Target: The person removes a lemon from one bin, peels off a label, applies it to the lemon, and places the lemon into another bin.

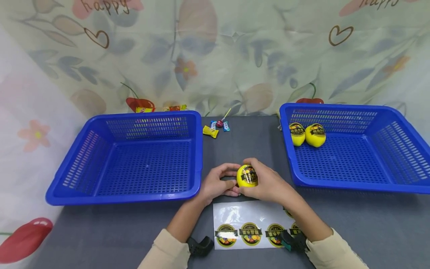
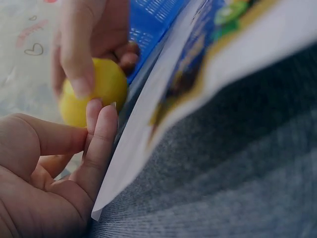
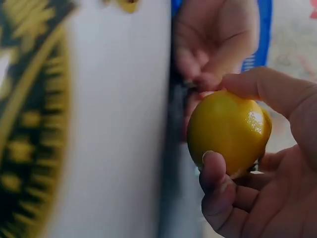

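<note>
My right hand (image 1: 268, 181) grips a yellow lemon (image 1: 244, 178) between its thumb and fingers, above the dark tabletop. A round black-and-gold sticker (image 1: 249, 174) lies on the lemon's upper side. From the left, my left hand (image 1: 218, 183) reaches to the lemon, its fingers extended beside the fruit. In the left wrist view the left thumb meets the other fingers (image 2: 103, 130) close against the lemon (image 2: 110, 82); nothing clear shows between them. Just in front of the hands lies a white sheet (image 1: 231, 213) with several round stickers, partly under the right forearm.
A blue basket (image 1: 134, 200) stands at left, with no contents visible. Another blue basket (image 1: 352, 185) at right holds two stickered lemons (image 1: 315, 135). Behind the hands lie a yellow-wrapped candy (image 1: 210, 131), a lollipop (image 1: 220, 123) and small blue packets (image 1: 226, 126). A printed curtain hangs behind.
</note>
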Motion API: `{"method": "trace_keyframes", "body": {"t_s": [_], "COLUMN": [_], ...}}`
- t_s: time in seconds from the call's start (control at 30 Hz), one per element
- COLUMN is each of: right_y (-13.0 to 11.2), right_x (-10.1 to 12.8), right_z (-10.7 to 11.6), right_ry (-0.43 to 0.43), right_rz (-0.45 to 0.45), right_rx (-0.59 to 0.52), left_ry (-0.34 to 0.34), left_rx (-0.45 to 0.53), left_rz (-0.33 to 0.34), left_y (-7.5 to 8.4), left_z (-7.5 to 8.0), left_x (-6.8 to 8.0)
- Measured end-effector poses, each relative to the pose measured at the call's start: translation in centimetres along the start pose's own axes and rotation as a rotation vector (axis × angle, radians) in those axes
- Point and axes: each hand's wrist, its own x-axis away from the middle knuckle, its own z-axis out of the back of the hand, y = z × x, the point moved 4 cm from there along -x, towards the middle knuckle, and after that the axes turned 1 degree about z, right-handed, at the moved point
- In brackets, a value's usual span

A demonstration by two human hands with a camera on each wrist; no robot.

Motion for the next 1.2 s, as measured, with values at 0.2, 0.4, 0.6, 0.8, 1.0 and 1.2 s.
{"method": "trace_keyframes", "body": {"t_s": [0.2,0.4,0.6,0.8,1.0,1.2], "right_y": [-3.1,-2.1,3.2,6.9,7.8,8.0], "right_x": [2.1,3.9,3.8,2.3,0.8,0.4], "right_z": [4.3,11.7,15.6,14.8,12.7,11.9], "right_ry": [0.039,0.187,0.141,-0.054,-0.113,-0.119], "right_rz": [0.071,0.020,-0.163,-0.222,-0.188,-0.174], "right_rx": [-0.049,-0.034,0.131,0.288,0.346,0.375], "left_ry": [-0.017,-0.040,-0.034,-0.026,-0.034,-0.037], "left_rx": [-0.003,-0.007,-0.022,-0.046,-0.074,-0.075], "left_rz": [0.004,-0.004,-0.003,0.001,0.014,0.017], "left_y": [0.0,0.0,-0.1,0.0,0.0,-0.1], "left_z": [0.0,-0.2,-0.2,-0.2,-0.3,-0.3], "left_x": [0.1,0.0,0.1,0.2,0.3,0.2]}}
